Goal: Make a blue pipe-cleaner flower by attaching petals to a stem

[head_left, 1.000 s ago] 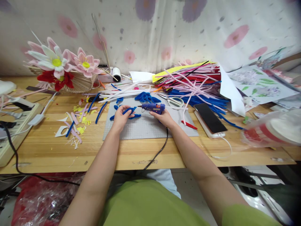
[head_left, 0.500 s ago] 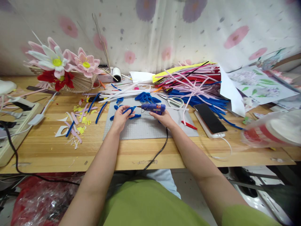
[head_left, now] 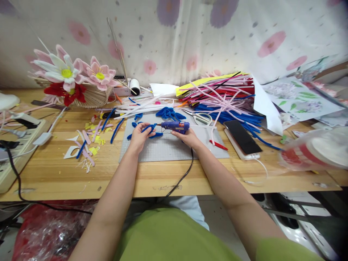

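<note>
Over the grey cutting mat [head_left: 179, 150], my left hand [head_left: 140, 138] is closed on a piece of blue pipe cleaner [head_left: 152, 127]. My right hand [head_left: 187, 137] grips a blue hot glue gun [head_left: 174, 125], its nozzle pointing left and reaching the held blue piece. A clear glue stick sticks out behind the gun, and a black cord [head_left: 182, 177] runs from it over the table edge. More blue pipe cleaner pieces [head_left: 157, 135] lie under and beside my left hand. Behind the gun rests a bunched blue pipe cleaner shape [head_left: 169, 113].
Scissors [head_left: 201, 118] and a red pen-like item [head_left: 218, 145] lie on the right of the mat. Behind is a heap of coloured pipe cleaners [head_left: 225, 90]. Right stand a phone [head_left: 241, 137] and a plastic cup [head_left: 312, 150]. Left are scraps [head_left: 88, 145], fuzzy flowers [head_left: 66, 72] and a power strip [head_left: 24, 156].
My right hand has brought the glue gun slightly left, so its nozzle now meets the blue piece. My left hand has hardly moved.
</note>
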The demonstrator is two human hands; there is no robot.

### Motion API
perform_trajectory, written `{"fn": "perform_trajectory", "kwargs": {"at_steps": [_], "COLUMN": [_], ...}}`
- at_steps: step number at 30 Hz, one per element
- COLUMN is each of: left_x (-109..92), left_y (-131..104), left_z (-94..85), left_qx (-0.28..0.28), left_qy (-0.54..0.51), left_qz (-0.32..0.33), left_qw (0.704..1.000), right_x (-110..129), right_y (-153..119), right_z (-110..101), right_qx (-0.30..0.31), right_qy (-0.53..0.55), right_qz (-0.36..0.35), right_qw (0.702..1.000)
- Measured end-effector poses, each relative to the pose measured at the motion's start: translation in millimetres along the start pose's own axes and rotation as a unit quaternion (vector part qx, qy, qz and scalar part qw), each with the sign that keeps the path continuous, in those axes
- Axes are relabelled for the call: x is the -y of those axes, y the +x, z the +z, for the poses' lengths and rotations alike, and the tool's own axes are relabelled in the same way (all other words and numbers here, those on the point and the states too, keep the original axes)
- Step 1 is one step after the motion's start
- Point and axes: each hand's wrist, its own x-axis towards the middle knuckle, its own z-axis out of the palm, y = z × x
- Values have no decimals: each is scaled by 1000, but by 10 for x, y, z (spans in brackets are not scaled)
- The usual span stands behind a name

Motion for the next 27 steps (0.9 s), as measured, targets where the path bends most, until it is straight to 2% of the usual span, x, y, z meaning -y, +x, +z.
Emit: {"fn": "perform_trajectory", "kwargs": {"at_steps": [7, 13, 19, 27], "left_x": [7, 27, 11, 21], "left_y": [9, 17, 3, 10], "left_z": [-18, -26, -6, -14], "left_qx": [15, 14, 8, 13], "left_qy": [16, 16, 17, 24], "left_qz": [0, 7, 2, 0], "left_qw": [1000, 1000, 1000, 1000], "right_x": [6, 8, -35, -98], "right_y": [19, -2, 18, 19], "right_z": [-19, -12, -5, 27], "right_qx": [-44, -3, -32, 12], "right_qy": [-27, 9, -21, -12], "right_qz": [23, 8, 12, -14], "right_qw": [998, 1000, 999, 1000]}}
